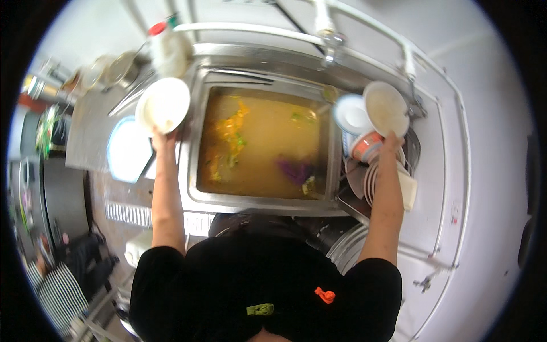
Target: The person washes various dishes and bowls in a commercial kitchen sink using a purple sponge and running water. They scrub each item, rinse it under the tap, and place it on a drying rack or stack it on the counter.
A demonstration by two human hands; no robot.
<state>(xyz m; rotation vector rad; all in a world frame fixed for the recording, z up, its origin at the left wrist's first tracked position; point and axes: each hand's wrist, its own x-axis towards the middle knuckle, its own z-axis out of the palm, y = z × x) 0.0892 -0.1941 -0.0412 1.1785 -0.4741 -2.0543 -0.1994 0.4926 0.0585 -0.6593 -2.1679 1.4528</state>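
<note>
In my left hand (165, 139) is a white bowl (163, 102), held by its near rim above the counter left of the sink. My right hand (392, 142) grips another pale bowl (386, 109) over a pile of dishes on the right. Between them lies a steel sink (193, 141) full of cloudy, yellow-brown water (273, 132). Orange and green food scraps (233, 137) float at its left side. A purple cloth (295, 169) shows through the water at the near right.
White dishes (128, 149) sit left of the sink beside a plastic jug with a red cap (158, 29). Near my right hand are a blue-rimmed bowl (352, 113), an orange-patterned bowl (366, 147) and stacked plates (371, 181). A tap (331, 47) hangs behind. At lower left, a person in stripes (62, 295) is visible.
</note>
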